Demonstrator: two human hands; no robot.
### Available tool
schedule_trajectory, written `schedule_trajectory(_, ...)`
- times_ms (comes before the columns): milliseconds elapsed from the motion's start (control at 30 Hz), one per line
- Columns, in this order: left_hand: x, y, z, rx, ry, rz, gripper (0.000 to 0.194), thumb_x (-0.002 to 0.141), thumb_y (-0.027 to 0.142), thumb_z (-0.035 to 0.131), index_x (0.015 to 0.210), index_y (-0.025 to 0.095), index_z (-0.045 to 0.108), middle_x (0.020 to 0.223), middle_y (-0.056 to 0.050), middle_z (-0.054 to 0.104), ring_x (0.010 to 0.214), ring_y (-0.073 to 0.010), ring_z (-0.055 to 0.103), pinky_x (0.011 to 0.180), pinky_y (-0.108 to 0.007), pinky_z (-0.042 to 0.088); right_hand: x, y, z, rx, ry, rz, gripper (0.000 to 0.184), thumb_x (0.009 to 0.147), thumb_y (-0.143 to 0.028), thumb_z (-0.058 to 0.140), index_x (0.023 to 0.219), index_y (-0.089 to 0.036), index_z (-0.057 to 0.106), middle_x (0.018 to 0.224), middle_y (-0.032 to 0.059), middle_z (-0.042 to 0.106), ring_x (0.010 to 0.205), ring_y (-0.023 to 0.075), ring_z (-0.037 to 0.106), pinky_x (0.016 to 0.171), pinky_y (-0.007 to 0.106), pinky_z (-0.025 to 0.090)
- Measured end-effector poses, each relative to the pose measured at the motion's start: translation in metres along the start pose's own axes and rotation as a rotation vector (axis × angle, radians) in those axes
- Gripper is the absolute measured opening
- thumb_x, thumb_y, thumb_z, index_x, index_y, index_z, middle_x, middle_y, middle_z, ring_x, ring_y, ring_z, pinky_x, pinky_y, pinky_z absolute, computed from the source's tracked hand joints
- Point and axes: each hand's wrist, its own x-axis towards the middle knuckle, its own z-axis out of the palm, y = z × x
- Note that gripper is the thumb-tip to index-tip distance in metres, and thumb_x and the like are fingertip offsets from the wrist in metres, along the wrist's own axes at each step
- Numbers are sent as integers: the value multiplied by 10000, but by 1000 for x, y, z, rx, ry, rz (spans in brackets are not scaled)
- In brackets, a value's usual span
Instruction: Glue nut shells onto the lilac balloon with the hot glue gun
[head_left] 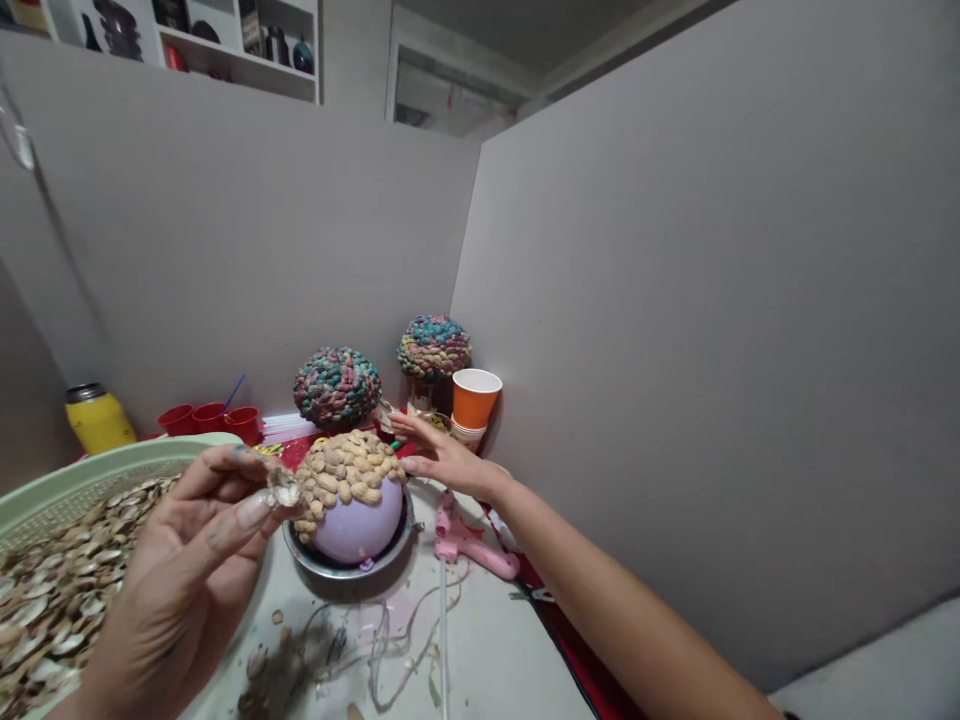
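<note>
My left hand (191, 550) pinches a peanut shell (283, 490) between thumb and fingers, with its pale hollow inside showing. Right beside it, a lilac balloon (360, 528) sits in a metal bowl (341, 573). Peanut shells (349, 468) cover the upper part of the balloon, while its lower front is bare. My right hand (446, 460) is open, fingers stretched out, at the balloon's far right side; I cannot tell whether it touches the shells. Below my right forearm lies a pink glue gun (469, 543) with a glue stick (443, 630) near it.
A green basket (112, 470) of loose shells stands at the left. Behind are a yellow bottle (99, 418), red cups (208, 418), two painted shell-covered balls (337, 385) and an orange paper cup (475, 400). Twine (382, 650) lies on the white table. Grey partitions (675, 300) enclose the back and right.
</note>
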Motion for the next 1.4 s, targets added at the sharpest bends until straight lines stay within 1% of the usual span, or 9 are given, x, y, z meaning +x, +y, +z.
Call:
schedule_trajectory(133, -1, -1, -2, -16, -40, 26, 241, 702, 130, 781, 906, 208, 677, 904, -3, 658, 816, -121, 623, 770, -174, 571, 33, 17, 12, 129, -104, -73, 840, 811, -727, 530, 1475, -259, 316, 1513, 119, 372, 1369, 274, 376, 1087, 414, 335)
schedule_trajectory(267, -1, -2, -4, -15, -74, 36, 218, 717, 148, 780, 901, 203, 678, 895, 0, 656, 803, -114, 618, 757, -164, 565, 40, 17, 20, 170, -139, -78, 818, 814, -713, 545, 1454, -233, 374, 1475, 113, 428, 1354, 282, 388, 1091, 414, 322)
schedule_trajectory(367, -1, -2, -5, 4, -73, 32, 216, 718, 156, 782, 901, 202, 677, 906, 2, 655, 820, -115, 611, 759, -158, 561, 37, 13, 24, 160, -104, -57, 727, 837, -645, 576, 1416, -227, 439, 1432, 90, 477, 1317, 275, 425, 1093, 405, 315)
schedule_trajectory(700, 3, -7, -6, 31, -115, 35, 209, 727, 159, 784, 899, 212, 678, 879, 18, 676, 816, -106, 644, 769, -154, 560, 33, -10, 32, 41, 94, 41, 534, 826, -496, 640, 1274, -213, 582, 1240, 75, 625, 1129, 266, 568, 975, 385, 430)
schedule_trajectory(900, 8, -18, -5, 237, -98, 85, 209, 720, 201, 796, 883, 221, 667, 845, 34, 680, 781, -92, 655, 720, -119, 548, 33, -28, 30, -90, 180, 79, 479, 809, -505, 647, 1167, -186, 655, 1100, 87, 692, 989, 258, 634, 858, 371, 491)
schedule_trajectory(1000, 10, -24, -6, 430, -105, 139, 189, 738, 214, 768, 883, 216, 647, 837, 23, 686, 794, -118, 674, 727, -158, 560, 31, -32, 31, -165, 207, 88, 445, 807, -539, 637, 1091, -201, 698, 1081, 83, 706, 995, 278, 640, 878, 389, 481)
schedule_trajectory(1133, 10, -35, -11, 756, -139, 345, 158, 787, 177, 690, 911, 226, 606, 846, 15, 682, 798, -141, 678, 759, -229, 561, 27, -31, 34, -212, 224, 95, 427, 828, -573, 605, 1082, -244, 700, 1090, 49, 716, 1011, 268, 645, 906, 378, 475)
schedule_trajectory(1300, 11, -50, -16, 1173, -279, 903, 277, 822, 89, 609, 1068, 199, 549, 918, -29, 670, 848, -166, 658, 815, -272, 528, 24, -31, 37, -238, 235, 92, 416, 848, -569, 590, 1099, -251, 689, 1073, 43, 723, 995, 252, 657, 900, 364, 482)
schedule_trajectory(1400, 15, -56, -13, 1301, -386, 1099, 266, 840, 56, 562, 1083, 154, 521, 941, -80, 675, 895, -204, 645, 833, -306, 522, 23, -33, 38, -250, 239, 86, 410, 858, -559, 586, 1110, -252, 686, 1085, 46, 721, 1001, 254, 657, 897, 365, 488)
